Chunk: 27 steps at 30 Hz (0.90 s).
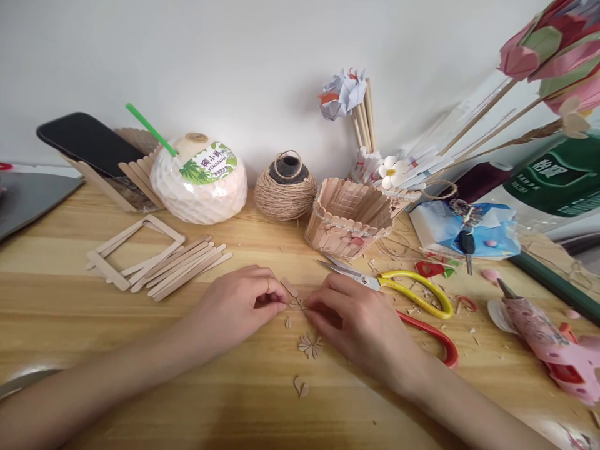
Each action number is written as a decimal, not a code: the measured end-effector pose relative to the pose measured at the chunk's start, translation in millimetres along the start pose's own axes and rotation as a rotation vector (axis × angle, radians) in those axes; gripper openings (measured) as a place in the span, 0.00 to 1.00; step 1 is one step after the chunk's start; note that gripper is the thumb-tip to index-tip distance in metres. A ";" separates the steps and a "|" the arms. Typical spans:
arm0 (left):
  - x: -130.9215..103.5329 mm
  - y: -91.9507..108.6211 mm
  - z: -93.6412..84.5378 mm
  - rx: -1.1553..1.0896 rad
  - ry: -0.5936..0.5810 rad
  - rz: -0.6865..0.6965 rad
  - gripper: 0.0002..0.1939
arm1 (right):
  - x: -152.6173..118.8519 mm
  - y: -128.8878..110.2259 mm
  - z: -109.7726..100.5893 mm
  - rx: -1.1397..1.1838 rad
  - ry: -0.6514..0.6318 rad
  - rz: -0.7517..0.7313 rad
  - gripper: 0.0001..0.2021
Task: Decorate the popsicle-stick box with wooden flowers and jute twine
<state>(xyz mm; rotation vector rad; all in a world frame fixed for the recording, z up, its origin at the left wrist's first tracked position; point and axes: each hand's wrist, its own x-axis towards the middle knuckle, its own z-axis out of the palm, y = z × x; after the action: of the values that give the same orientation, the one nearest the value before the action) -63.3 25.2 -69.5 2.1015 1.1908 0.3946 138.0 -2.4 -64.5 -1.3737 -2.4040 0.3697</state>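
My left hand (248, 297) rests on the table with thumb and forefinger pinched together; whatever lies between the tips is too small to make out. Facing it, my right hand (360, 315) has its fingertips closed at the edge of a small flower of wooden petals (296, 302). A short piece of craft stick (289, 287) lies just behind that flower. Nearer to me are a single petal (288, 322), a second petal flower (310, 345) and a pair of loose petals (300, 387). Scissors (375, 282) with yellow and red handles lie open, partly behind my right hand.
Craft sticks (182, 265) and a square stick frame (105, 269) lie left. Behind stand a wrapped coconut (199, 181), a twine spool (285, 190) and a stick basket (347, 219). A pink glue gun (548, 344) is at right, with wood scraps around the scissors.
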 end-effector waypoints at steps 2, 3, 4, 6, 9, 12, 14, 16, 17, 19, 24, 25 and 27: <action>0.8 -0.1 1.5 -0.001 0.009 0.013 0.06 | -0.7 0.3 0.8 -0.002 0.003 -0.002 0.06; 1.4 -0.2 2.2 0.004 0.013 0.019 0.06 | -1.0 0.3 1.2 -0.005 0.005 -0.002 0.06; 2.0 -0.3 3.0 0.012 0.016 0.027 0.06 | -1.2 0.3 1.5 -0.009 0.007 -0.005 0.06; 2.9 -0.5 4.2 0.031 0.025 0.049 0.06 | -1.3 0.1 1.9 -0.013 0.014 -0.013 0.06; 2.9 -1.0 5.1 0.041 0.032 0.070 0.06 | -0.9 -0.2 1.0 -0.007 0.015 -0.026 0.06; 2.1 -1.6 4.2 0.017 0.029 0.066 0.07 | -1.1 0.0 -2.4 0.004 0.028 -0.037 0.07; 2.1 -2.1 3.2 -0.002 0.033 0.067 0.08 | -1.9 0.4 -5.5 0.017 0.038 -0.066 0.08; 2.8 -2.6 2.4 -0.005 0.036 0.071 0.08 | -2.9 0.7 -8.1 0.021 0.032 -0.112 0.08; 3.3 -2.8 2.1 -0.005 0.040 0.073 0.09 | -3.3 0.8 -8.9 0.016 0.022 -0.132 0.08; 4.0 -3.2 1.8 -0.001 0.045 0.077 0.09 | -3.7 1.2 -9.7 0.002 -0.004 -0.152 0.09; 3.9 -4.1 1.5 -0.003 0.050 0.081 0.10 | -2.8 3.2 -9.6 -0.001 -0.008 -0.137 0.10; 3.8 -4.3 1.4 -0.005 0.049 0.079 0.10 | -2.7 3.7 -9.7 0.001 0.003 -0.135 0.10; 4.1 -4.5 1.3 -0.011 0.045 0.072 0.09 | -2.7 4.2 -9.8 0.009 0.019 -0.130 0.10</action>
<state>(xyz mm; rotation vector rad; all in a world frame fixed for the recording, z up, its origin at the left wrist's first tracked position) -63.3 29.7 -73.7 2.1405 1.1385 0.4828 146.6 -2.2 -57.8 -1.2042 -2.4568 0.3313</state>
